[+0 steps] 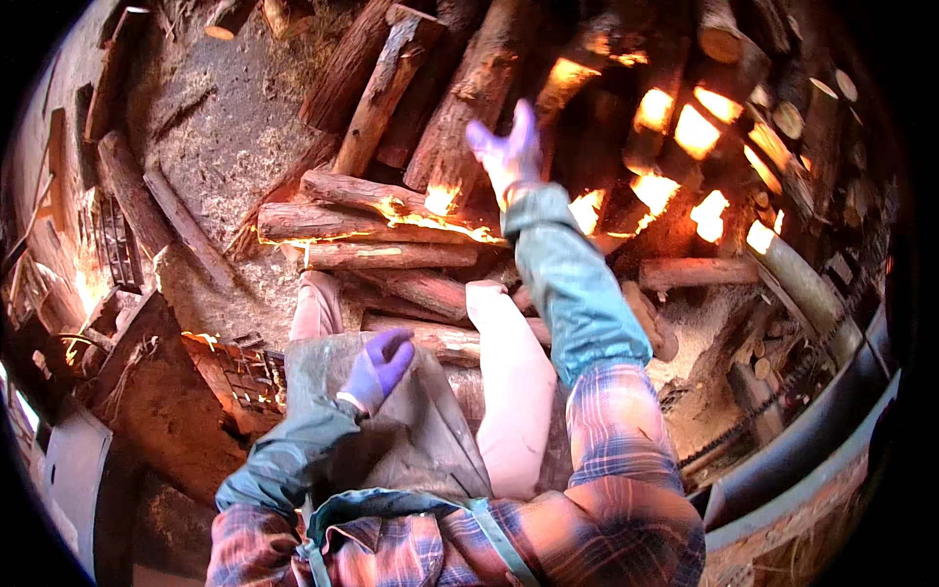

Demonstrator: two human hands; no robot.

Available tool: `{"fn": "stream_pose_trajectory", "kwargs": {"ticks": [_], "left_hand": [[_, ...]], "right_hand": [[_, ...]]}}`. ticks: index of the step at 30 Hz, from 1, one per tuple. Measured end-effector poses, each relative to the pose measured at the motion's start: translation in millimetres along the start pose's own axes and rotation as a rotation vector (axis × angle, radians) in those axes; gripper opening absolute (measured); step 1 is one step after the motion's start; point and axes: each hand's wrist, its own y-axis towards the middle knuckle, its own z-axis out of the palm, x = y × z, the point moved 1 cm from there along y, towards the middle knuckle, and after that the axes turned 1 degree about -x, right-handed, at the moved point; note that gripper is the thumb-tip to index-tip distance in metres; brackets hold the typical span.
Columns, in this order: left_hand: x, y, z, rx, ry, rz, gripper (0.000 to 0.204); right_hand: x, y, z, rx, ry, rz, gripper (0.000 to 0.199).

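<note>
My right hand (511, 157), in a purple glove, reaches forward over the stacked logs. Its fingers are spread, and nothing shows in it. Just beyond its left side lies a thick reddish-brown log (469, 98); whether the hand touches it I cannot tell. My left hand (380, 370), also gloved in purple, hovers above the grey apron (430, 421) over my lap, its fingers loosely curled and holding nothing visible. In front of my knees, several shorter logs (391, 256) lie crosswise in a low pile. Teal sleeve covers wrap both forearms.
Bare dirt ground (235, 108) stretches at the far left, with two thin logs (191, 225) on it. More logs (719, 44) with cut ends crowd the far right under bright light patches. A curved metal edge (802, 450) runs along the near right; a rusty metal sheet (166, 382) stands left.
</note>
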Motion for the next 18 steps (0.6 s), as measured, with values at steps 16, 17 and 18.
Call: {"fn": "stream_pose_trajectory", "kwargs": {"ticks": [16, 17, 18], "left_hand": [[-43.3, -12.5, -119.1, -0.195, 0.299, 0.347, 0.082], [-68.2, -16.8, -115.6, -0.017, 0.092, 0.264, 0.086], [-92.1, -21.0, -103.3, 0.162, -0.109, 0.179, 0.090]], "right_hand": [[47.0, -66.3, -14.4, 0.225, 0.592, 0.131, 0.023], [56.1, -97.9, -19.5, 0.204, 0.646, 0.152, 0.023], [62.4, -122.2, -26.1, 0.182, 0.702, 0.160, 0.024]]}}
